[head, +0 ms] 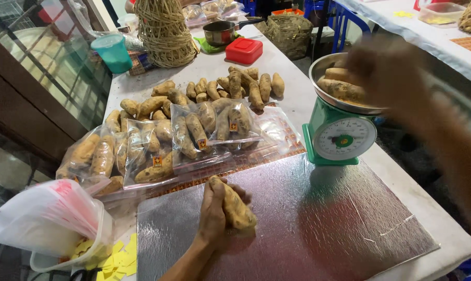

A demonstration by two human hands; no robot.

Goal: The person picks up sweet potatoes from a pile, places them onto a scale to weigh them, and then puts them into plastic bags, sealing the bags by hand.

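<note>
Clutching a tuber (237,206), left hand (213,213) rests mid-mat (318,218); right hand's (389,73) blurred grip unclear.

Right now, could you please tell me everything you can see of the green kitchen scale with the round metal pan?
The green kitchen scale stands upright on the white table, at the far right edge of the silvery foil-like mat. Its body looks like green plastic, with a round white dial facing the camera. On top sits a shallow, shiny metal pan holding a few brown, earthy tubers. The blurred right hand is over the pan, at the tubers; actual contact cannot be told.
</note>
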